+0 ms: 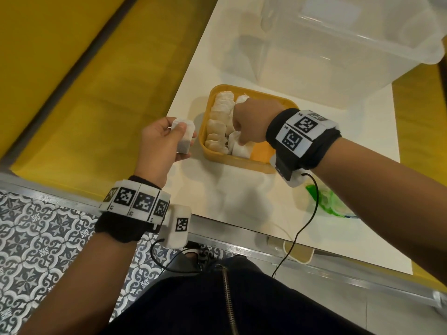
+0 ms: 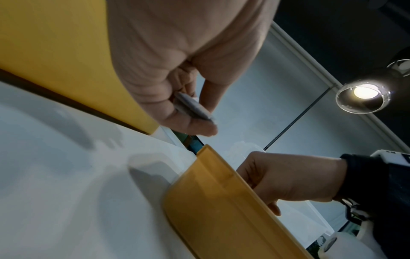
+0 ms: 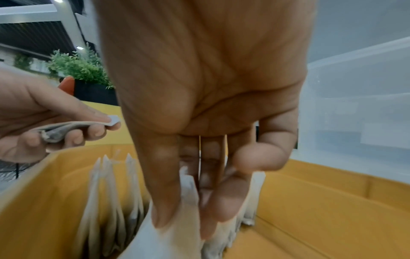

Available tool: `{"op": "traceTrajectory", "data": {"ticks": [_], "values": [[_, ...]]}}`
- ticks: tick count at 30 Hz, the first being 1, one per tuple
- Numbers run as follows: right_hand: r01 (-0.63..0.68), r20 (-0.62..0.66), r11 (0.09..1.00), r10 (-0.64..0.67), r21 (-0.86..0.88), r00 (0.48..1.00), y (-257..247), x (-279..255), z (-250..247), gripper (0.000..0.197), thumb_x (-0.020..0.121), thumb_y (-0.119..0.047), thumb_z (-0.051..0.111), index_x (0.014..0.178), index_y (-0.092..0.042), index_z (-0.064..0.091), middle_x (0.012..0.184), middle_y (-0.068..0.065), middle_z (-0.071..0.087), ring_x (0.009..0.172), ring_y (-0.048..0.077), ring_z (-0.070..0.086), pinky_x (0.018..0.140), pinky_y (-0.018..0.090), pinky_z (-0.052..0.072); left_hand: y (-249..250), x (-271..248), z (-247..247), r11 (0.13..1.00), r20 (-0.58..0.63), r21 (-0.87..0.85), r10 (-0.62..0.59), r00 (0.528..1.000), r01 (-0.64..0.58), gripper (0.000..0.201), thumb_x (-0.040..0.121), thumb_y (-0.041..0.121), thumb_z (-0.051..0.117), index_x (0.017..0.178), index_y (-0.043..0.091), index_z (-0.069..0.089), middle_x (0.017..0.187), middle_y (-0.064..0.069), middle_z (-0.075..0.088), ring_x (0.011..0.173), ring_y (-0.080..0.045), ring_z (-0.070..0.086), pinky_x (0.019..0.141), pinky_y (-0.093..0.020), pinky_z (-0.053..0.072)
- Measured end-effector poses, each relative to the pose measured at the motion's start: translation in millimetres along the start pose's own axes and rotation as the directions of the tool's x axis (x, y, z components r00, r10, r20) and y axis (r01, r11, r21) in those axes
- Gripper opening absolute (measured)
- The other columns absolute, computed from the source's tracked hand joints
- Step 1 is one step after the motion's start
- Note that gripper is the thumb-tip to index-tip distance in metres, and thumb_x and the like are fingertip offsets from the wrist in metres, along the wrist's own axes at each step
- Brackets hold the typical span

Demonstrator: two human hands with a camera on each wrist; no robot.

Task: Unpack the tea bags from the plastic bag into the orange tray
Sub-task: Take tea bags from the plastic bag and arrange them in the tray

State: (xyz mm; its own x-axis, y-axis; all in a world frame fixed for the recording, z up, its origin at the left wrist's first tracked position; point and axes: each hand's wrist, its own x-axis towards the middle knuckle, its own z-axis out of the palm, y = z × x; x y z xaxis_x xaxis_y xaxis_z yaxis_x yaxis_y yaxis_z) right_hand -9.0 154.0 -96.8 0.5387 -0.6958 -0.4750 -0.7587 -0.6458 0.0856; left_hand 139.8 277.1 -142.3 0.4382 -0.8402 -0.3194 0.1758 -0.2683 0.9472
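Note:
The orange tray (image 1: pixel 242 163) sits on the white table and holds a row of upright tea bags (image 1: pixel 219 122) along its left side. My right hand (image 1: pixel 243 126) reaches down into the tray. Its straight fingers (image 3: pixel 166 201) are pushed in among the white tea bags (image 3: pixel 168 241), and one bag stands between two of them. My left hand (image 1: pixel 179 139) hovers left of the tray and pinches a small stack of tea bags (image 1: pixel 185 137) between thumb and fingers (image 3: pixel 93 115). The plastic bag (image 1: pixel 324 199), clear with green print, lies under my right forearm.
A large clear storage bin (image 1: pixel 338 44) stands just behind the tray. The table's front edge (image 1: pixel 242 228) runs close to my body, with a yellow surface (image 1: pixel 72 81) to the left. A cable (image 1: pixel 300 228) hangs from my right wrist.

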Motion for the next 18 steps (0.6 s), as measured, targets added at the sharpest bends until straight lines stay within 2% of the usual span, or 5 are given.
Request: {"op": "traceTrajectory", "data": {"ticks": [5, 10, 13, 16, 18], "values": [[-0.004, -0.025, 0.999, 0.005, 0.050, 1.000, 4.7, -1.7, 0.9, 0.034, 0.086, -0.035, 0.068, 0.112, -0.013, 0.065, 0.089, 0.002, 0.055, 0.080, 0.023, 0.053, 0.065, 0.030, 0.041, -0.5, -0.3, 2.0, 1.000, 0.004, 0.000, 0.002, 1.000, -0.002, 0.009, 0.097, 0.019, 0.053, 0.093, 0.022, 0.060, 0.087, -0.001, 0.070, 0.077, -0.010, 0.066, 0.053, -0.020, 0.052], [0.012, -0.051, 0.995, -0.007, 0.102, 0.999, 5.2, -1.8, 2.7, 0.035, 0.086, -0.040, 0.067, 0.108, -0.013, 0.068, 0.086, 0.000, 0.058, 0.079, 0.020, 0.054, 0.064, 0.028, 0.042, -0.8, -0.5, 2.2, 1.000, 0.008, 0.006, 0.003, 1.000, -0.003, 0.010, 0.097, 0.020, 0.052, 0.092, 0.024, 0.060, 0.088, -0.001, 0.069, 0.078, -0.011, 0.065, 0.053, -0.019, 0.052], [0.004, -0.026, 0.985, 0.001, 0.173, 1.000, 10.3, -4.8, -1.8, 0.033, 0.086, -0.044, 0.066, 0.097, -0.013, 0.069, 0.078, -0.002, 0.062, 0.072, 0.018, 0.056, 0.061, 0.027, 0.044, -0.8, -1.6, 0.3, 1.000, 0.003, -0.008, -0.004, 1.000, 0.004, 0.011, 0.097, 0.020, 0.053, 0.091, 0.024, 0.061, 0.086, -0.001, 0.069, 0.078, -0.012, 0.065, 0.053, -0.019, 0.052], [-0.019, -0.032, 0.925, 0.033, 0.379, 0.999, 22.9, -11.5, -12.1, 0.028, 0.090, -0.036, 0.062, 0.087, -0.009, 0.071, 0.075, 0.003, 0.070, 0.060, 0.016, 0.061, 0.067, 0.029, 0.054, -0.6, -2.9, -3.2, 1.000, -0.004, -0.014, -0.007, 1.000, 0.007, 0.012, 0.097, 0.020, 0.053, 0.089, 0.024, 0.061, 0.088, -0.002, 0.069, 0.080, -0.014, 0.064, 0.053, -0.020, 0.052], [-0.036, -0.086, 0.886, 0.085, 0.462, 0.993, 33.4, -17.0, -19.7, 0.020, 0.093, -0.024, 0.060, 0.088, -0.008, 0.071, 0.076, 0.004, 0.070, 0.059, 0.016, 0.061, 0.059, 0.024, 0.052, 0.0, -3.3, -5.5, 1.000, -0.016, -0.025, -0.011, 1.000, 0.011, 0.011, 0.096, 0.021, 0.054, 0.090, 0.024, 0.061, 0.088, -0.002, 0.069, 0.079, -0.014, 0.064, 0.052, -0.020, 0.051]]}}
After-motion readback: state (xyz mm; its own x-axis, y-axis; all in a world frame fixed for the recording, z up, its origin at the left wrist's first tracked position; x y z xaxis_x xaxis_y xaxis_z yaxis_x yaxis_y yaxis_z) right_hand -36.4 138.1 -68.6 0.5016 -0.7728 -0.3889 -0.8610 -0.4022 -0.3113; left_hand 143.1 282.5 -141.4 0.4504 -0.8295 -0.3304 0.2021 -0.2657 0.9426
